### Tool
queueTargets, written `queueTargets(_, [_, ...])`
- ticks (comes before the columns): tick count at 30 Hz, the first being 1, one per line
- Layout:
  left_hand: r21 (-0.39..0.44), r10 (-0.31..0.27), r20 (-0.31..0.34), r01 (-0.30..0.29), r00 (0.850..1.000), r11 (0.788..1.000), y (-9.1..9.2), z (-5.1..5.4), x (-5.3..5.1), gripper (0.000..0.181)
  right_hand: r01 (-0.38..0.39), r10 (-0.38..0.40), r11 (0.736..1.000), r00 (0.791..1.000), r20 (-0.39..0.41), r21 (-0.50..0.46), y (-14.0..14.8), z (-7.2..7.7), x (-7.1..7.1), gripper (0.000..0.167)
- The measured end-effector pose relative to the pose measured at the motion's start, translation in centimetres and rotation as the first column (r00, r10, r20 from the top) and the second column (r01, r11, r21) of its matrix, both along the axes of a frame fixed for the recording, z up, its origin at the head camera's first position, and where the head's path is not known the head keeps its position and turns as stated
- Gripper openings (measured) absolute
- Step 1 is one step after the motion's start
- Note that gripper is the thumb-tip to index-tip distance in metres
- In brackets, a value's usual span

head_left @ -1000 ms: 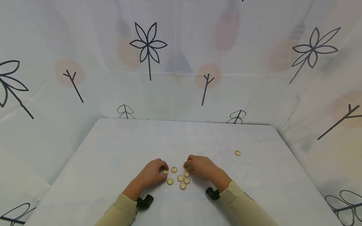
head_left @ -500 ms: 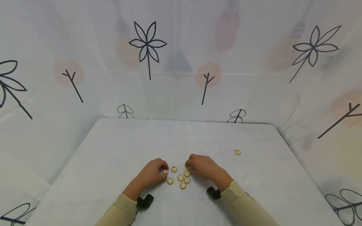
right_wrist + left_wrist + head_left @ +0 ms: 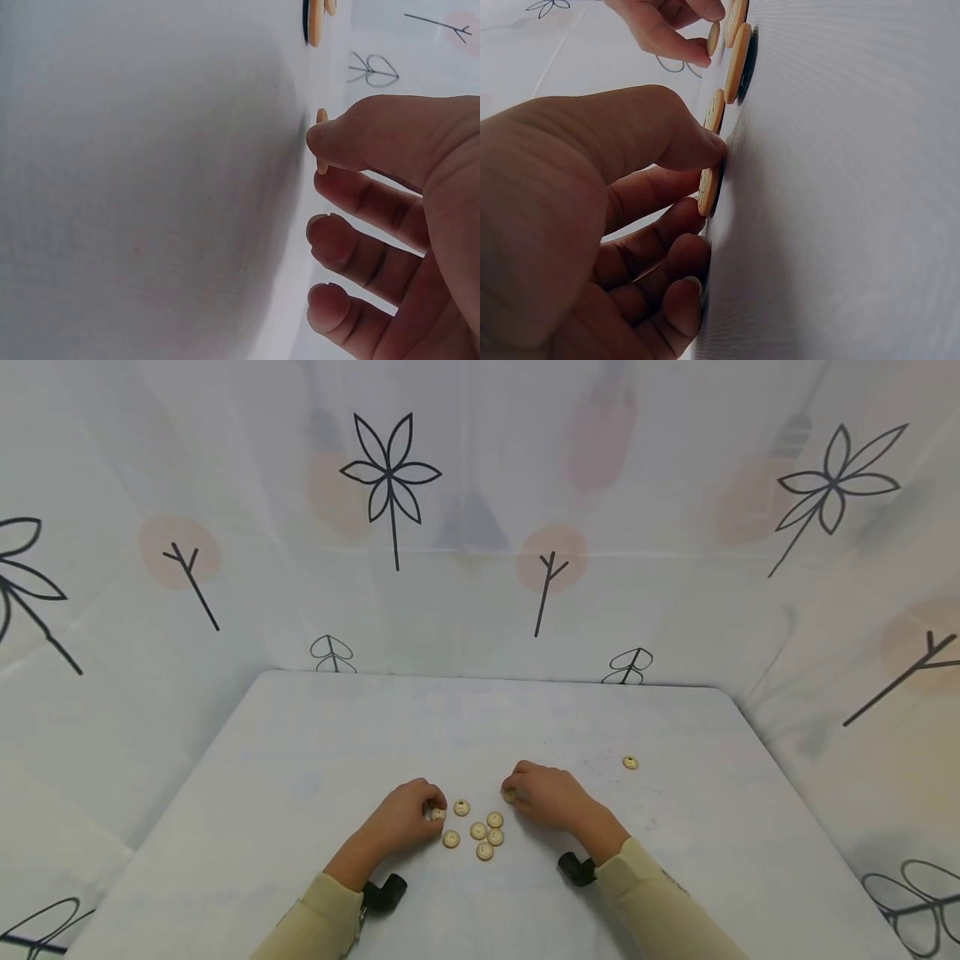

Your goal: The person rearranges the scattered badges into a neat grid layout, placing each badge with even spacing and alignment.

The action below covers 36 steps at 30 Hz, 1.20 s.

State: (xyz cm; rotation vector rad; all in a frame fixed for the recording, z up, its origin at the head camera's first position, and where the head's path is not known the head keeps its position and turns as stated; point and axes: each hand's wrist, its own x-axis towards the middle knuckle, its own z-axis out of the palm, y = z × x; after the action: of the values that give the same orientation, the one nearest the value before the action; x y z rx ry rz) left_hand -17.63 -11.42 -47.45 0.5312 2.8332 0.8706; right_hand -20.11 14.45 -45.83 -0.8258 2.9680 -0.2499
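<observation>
Several round, pale wooden buttons lie on the white table, one of them a button (image 3: pixel 485 852) nearest the front. My left hand (image 3: pixel 408 817) rests at the left of this group, thumb and fingers curled round a button (image 3: pixel 438 815); in the left wrist view that button (image 3: pixel 706 193) lies flat on the table beneath the thumb. At the group's upper right, my right hand (image 3: pixel 551 795) pinches another button (image 3: pixel 510 795). The right wrist view shows this button (image 3: pixel 322 166) between thumb and forefinger, by the table surface, the other fingers of the hand (image 3: pixel 405 225) curled loosely.
A lone button (image 3: pixel 631 762) lies farther to the right on the table (image 3: pixel 337 718). A patterned cloth (image 3: pixel 465 602) with plant drawings hangs behind and at both sides. A black device (image 3: pixel 386 893) is strapped at each wrist.
My right hand has moved right and slightly away from me with its button, leaving the group. My left hand has stayed in place on its button.
</observation>
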Motion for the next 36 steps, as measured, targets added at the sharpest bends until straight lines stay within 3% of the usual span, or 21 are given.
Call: queueTargets(36, [-0.006, 0.009, 0.024, -0.009, 1.0, 1.0, -0.1, -0.1, -0.1, 0.011, 0.112, -0.112, 0.993, 0.994, -0.005, -0.024, 4.5, -0.3, -1.2, 0.02])
